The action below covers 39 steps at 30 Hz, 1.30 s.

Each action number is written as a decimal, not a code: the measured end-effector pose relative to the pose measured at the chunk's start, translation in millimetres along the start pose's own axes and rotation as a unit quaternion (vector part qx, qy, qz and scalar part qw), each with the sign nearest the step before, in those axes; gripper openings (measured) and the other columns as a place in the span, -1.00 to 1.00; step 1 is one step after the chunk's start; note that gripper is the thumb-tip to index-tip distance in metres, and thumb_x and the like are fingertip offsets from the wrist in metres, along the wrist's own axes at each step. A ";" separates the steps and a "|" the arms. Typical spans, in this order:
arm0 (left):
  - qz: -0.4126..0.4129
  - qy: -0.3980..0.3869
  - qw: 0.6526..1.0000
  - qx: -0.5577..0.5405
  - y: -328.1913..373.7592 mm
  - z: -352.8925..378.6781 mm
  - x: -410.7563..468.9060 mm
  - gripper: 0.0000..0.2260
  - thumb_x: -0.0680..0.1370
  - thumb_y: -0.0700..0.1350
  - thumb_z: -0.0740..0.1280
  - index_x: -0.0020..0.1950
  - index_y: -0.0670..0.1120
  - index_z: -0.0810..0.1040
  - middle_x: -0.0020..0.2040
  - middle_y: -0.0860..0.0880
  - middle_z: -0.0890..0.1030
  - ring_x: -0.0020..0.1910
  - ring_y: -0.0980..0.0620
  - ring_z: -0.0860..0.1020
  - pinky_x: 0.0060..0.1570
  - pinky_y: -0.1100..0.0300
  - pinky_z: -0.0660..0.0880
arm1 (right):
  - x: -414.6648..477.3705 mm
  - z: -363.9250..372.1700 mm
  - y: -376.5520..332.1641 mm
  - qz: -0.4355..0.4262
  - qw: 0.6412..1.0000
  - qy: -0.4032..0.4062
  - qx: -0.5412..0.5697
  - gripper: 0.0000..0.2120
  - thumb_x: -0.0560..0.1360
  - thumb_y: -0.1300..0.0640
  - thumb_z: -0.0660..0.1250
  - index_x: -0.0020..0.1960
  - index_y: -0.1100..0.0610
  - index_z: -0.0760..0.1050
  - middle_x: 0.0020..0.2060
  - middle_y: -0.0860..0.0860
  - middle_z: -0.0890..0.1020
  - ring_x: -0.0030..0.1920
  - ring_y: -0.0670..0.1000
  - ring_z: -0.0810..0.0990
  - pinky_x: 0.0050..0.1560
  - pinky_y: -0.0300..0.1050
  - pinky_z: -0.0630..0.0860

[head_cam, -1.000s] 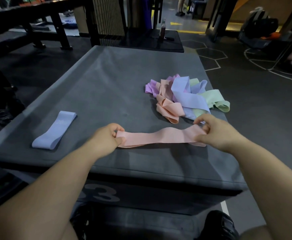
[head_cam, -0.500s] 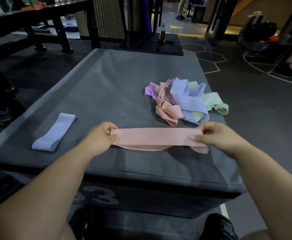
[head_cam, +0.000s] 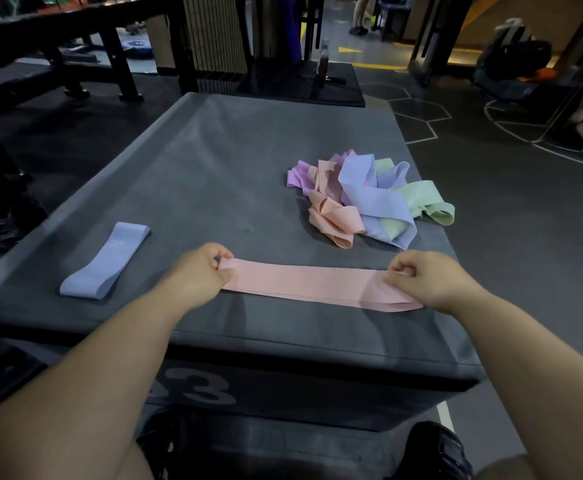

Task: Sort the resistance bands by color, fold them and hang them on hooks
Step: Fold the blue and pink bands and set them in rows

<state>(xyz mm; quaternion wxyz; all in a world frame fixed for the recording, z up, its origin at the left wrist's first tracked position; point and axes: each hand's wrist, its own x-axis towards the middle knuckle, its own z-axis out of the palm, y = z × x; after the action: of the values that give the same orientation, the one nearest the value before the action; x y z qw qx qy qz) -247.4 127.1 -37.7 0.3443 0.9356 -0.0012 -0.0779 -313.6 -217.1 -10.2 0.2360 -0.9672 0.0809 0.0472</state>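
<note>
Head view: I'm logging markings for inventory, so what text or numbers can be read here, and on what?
"3": large grey numeral on the front face of the padded box; a partly hidden character sits left of it.
"20": faint print on the flat lavender band, followed by marks too small to read.
Bottle label: too blurred to read.

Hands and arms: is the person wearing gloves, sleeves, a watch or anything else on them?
Nothing worn shows. The left hand and right hand are bare, with no gloves, rings or watch visible. Both forearms are uncovered up to the frame's bottom edge, with no sleeve, strap or marking in view.
</note>
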 end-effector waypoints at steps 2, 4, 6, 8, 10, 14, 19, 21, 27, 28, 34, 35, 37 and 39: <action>0.002 -0.007 1.000 0.003 1.8 0.3 -1.0 -0.82 0.52 -0.12 0.40 0.07 0.07 0.51 -0.15 0.09 0.51 -0.07 -0.02 0.52 -0.02 0.17 0.42 | 0.0 0.3 0.7 -0.005 1.000 -0.002 -0.014 -0.84 0.49 -0.08 0.38 -0.25 -0.12 0.50 -0.31 -0.15 0.53 -0.21 -0.13 0.48 -0.25 -0.24 0.34; 0.001 -0.022 1.000 -0.004 3.0 1.1 -1.8 -0.81 0.51 -0.12 0.41 0.07 0.06 0.52 -0.09 0.02 0.58 -0.05 -0.04 0.56 0.03 0.13 0.45 | 0.1 -0.5 2.7 -0.009 1.000 0.002 -0.021 -0.80 0.50 -0.08 0.36 -0.28 -0.12 0.49 -0.32 -0.16 0.53 -0.21 -0.13 0.48 -0.26 -0.27 0.32; 0.004 -0.034 0.999 -0.012 3.8 3.4 -3.0 -0.80 0.50 -0.13 0.41 0.09 0.05 0.53 -0.06 -0.01 0.61 -0.04 -0.04 0.58 0.05 0.11 0.46 | -0.5 -1.5 5.5 -0.016 0.999 0.016 -0.036 -0.67 0.55 -0.09 0.31 -0.35 0.00 0.44 -0.39 -0.09 0.49 -0.28 -0.11 0.45 -0.31 -0.23 0.30; 0.009 -0.036 0.999 -0.006 4.7 6.9 -4.5 -0.80 0.50 -0.11 0.42 0.08 0.08 0.53 -0.10 0.02 0.60 -0.07 -0.03 0.58 0.04 0.10 0.48 | -0.1 -1.6 8.2 -0.017 0.998 0.028 -0.052 -0.57 0.57 -0.09 0.28 -0.39 0.09 0.34 -0.45 -0.04 0.42 -0.35 -0.07 0.40 -0.35 -0.14 0.28; 0.011 -0.031 0.999 0.014 5.3 10.1 -5.9 -0.81 0.49 -0.08 0.42 0.05 0.12 0.51 -0.16 0.09 0.56 -0.10 -0.01 0.56 0.04 0.10 0.48 | -0.1 -0.6 10.6 -0.021 0.997 0.023 -0.068 -0.65 0.54 -0.08 0.32 -0.36 0.04 0.42 -0.38 -0.07 0.48 -0.28 -0.05 0.46 -0.29 -0.12 0.35; 0.013 -0.022 0.998 0.055 7.7 10.5 -7.5 -0.83 0.50 -0.07 0.38 0.05 0.13 0.51 -0.18 0.16 0.51 -0.08 -0.01 0.53 0.06 0.09 0.50 | 2.3 4.7 14.6 -0.042 0.994 0.026 -0.098 -0.83 0.46 -0.11 0.39 -0.24 -0.11 0.48 -0.16 -0.13 0.53 -0.09 -0.02 0.52 -0.11 -0.13 0.42; 0.006 -0.019 0.996 0.090 10.9 8.6 -10.9 -0.84 0.53 -0.05 0.32 0.09 0.15 0.50 0.00 0.08 0.58 0.01 -0.03 0.54 0.06 0.07 0.50 | 4.3 9.2 18.0 -0.060 0.991 0.046 -0.114 -0.85 0.43 -0.16 0.40 -0.14 -0.12 0.52 -0.10 -0.09 0.48 0.07 0.01 0.49 0.10 -0.03 0.47; 0.018 -0.004 0.991 0.129 12.2 9.6 -12.4 -0.78 0.54 -0.06 0.29 0.17 0.14 0.49 0.12 0.05 0.55 0.13 -0.06 0.49 0.13 0.06 0.47 | 1.9 9.6 15.5 -0.052 0.989 0.046 -0.129 -0.78 0.48 -0.13 0.38 0.04 -0.04 0.58 0.00 -0.06 0.48 0.18 0.03 0.44 0.22 -0.04 0.41; 0.146 0.055 0.970 0.187 33.4 22.8 -22.3 -0.59 0.59 -0.10 0.21 0.45 0.08 0.36 0.46 0.08 0.34 0.45 -0.02 0.22 0.37 0.05 0.24 | -7.3 29.2 -17.1 -0.142 0.982 0.041 -0.121 -0.65 0.62 0.04 0.19 0.39 0.01 0.44 0.38 -0.06 0.44 0.43 0.01 0.29 0.42 -0.13 0.18; 0.179 0.037 0.964 0.196 38.7 28.5 -25.3 -0.58 0.61 -0.09 0.18 0.48 0.08 0.31 0.49 0.11 0.30 0.50 0.02 0.17 0.42 0.05 0.18 | -8.6 35.3 -25.3 -0.166 0.979 0.020 -0.120 -0.62 0.63 0.03 0.16 0.44 0.01 0.39 0.44 -0.05 0.38 0.49 0.00 0.23 0.46 -0.15 0.11; 0.224 -0.101 0.924 0.295 52.6 64.0 -34.0 -0.50 0.68 0.12 -0.06 0.60 0.10 -0.09 0.60 0.15 -0.12 0.56 0.09 -0.21 0.52 -0.03 -0.23 | -17.0 69.4 -47.8 -0.196 0.962 -0.067 -0.179 -0.20 0.43 -0.33 -0.36 0.60 -0.04 -0.06 0.59 -0.11 -0.06 0.58 -0.03 -0.18 0.53 0.01 -0.24; 0.216 -0.108 0.921 0.305 51.7 66.3 -33.5 -0.49 0.67 0.14 -0.08 0.60 0.10 -0.14 0.59 0.15 -0.16 0.56 0.09 -0.23 0.52 -0.03 -0.24 | -17.3 71.0 -46.3 -0.195 0.960 -0.065 -0.191 -0.15 0.38 -0.35 -0.42 0.60 -0.04 -0.09 0.59 -0.12 -0.08 0.58 -0.04 -0.20 0.53 0.02 -0.26; 0.207 -0.119 0.919 0.315 50.2 67.5 -32.8 -0.48 0.67 0.16 -0.12 0.59 0.11 -0.19 0.58 0.16 -0.21 0.55 0.09 -0.27 0.51 -0.03 -0.28 | -17.3 70.2 -44.5 -0.193 0.959 -0.064 -0.199 -0.10 0.38 -0.44 -0.45 0.60 -0.03 -0.13 0.58 -0.13 -0.11 0.57 -0.05 -0.23 0.53 0.03 -0.28; 0.202 -0.128 0.917 0.319 50.1 66.7 -33.2 -0.48 0.66 0.17 -0.13 0.58 0.11 -0.22 0.57 0.17 -0.25 0.54 0.10 -0.29 0.51 -0.03 -0.30 | -17.9 67.7 -43.3 -0.189 0.958 -0.070 -0.203 -0.07 0.34 -0.44 -0.46 0.60 -0.03 -0.15 0.58 -0.15 -0.14 0.56 -0.06 -0.26 0.53 0.03 -0.31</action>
<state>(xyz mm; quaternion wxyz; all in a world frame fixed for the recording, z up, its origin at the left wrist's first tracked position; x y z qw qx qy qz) -287.4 47.7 -50.7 0.0326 0.9576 -0.2591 -0.1218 -327.0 -145.3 -48.3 0.0442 -0.9867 -0.1316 0.0851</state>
